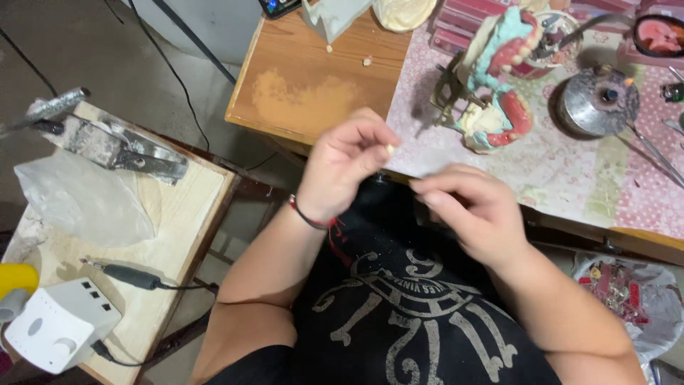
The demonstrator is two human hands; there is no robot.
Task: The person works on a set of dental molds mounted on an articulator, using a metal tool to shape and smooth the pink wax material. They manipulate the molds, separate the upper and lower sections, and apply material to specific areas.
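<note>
Left hand [345, 167] was raised over the lap just off the near edge of the surface [313, 85], fingers curled, thumb and forefinger pinched on a small pale tooth [390, 149]. Right hand [470, 210] sat close beside it, not touching, fingers bent inward; motion blur there, so I couldn't tell whether it held anything. The tooth was in the air between the surface's edge and the person's black shirt, nothing under it but lap and floor. The denture model [491, 82], pink gums and pale teeth on a metal frame, stood on the flowered cloth [570, 178] toward the far side of the surface, with a small metal burner [597, 103] just right of it, flame apparently lit. Risk as I judged it: the pinch was only a fingertip hold on a tiny smooth piece, so any slip while passing it between hands would likely drop it to the floor, where it would be hard to find. A sleeve or hand swinging toward the model could also come near the burner. A side bench [178, 207] at left carried a handpiece [128, 276] and white control box [60, 324], well apart.
</note>
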